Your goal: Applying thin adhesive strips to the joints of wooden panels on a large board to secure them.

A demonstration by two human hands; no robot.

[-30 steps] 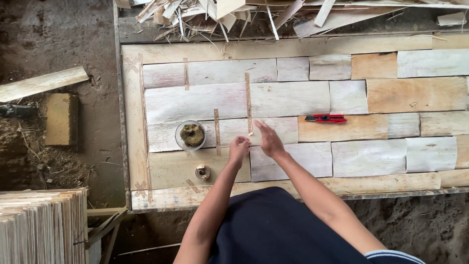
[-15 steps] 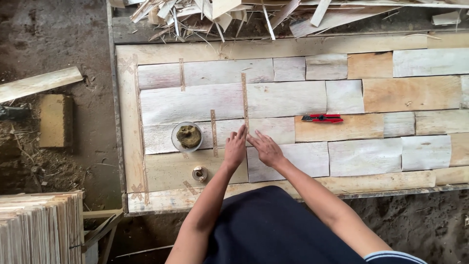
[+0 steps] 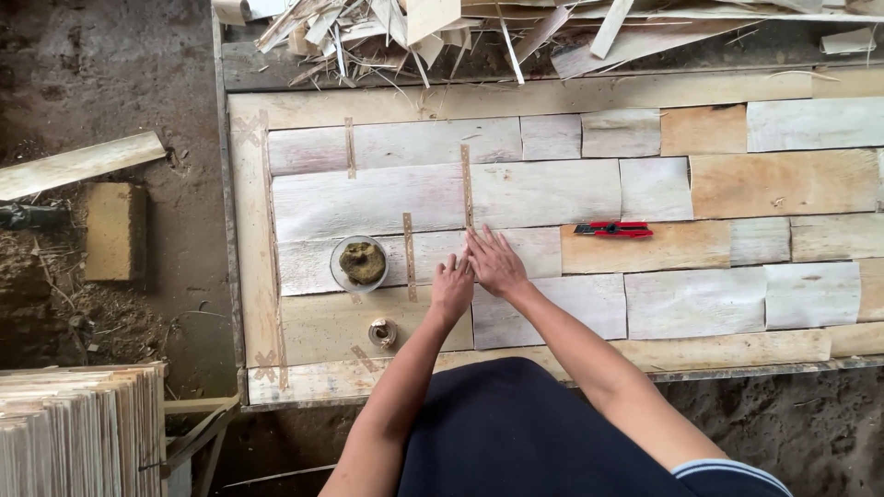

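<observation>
Both hands, the left hand and the right hand, lie open and flat on the pale thin veneer sheets near the front edge of the worktop, where brown tape strips already join several left seams, while right seams look untaped.

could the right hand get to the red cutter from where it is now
Probably yes. The right hand lies flat on the veneer sheets, and the red cutter lies in the open just to its right. Only flat veneer lies between them, and the left hand is on the far side.
</observation>
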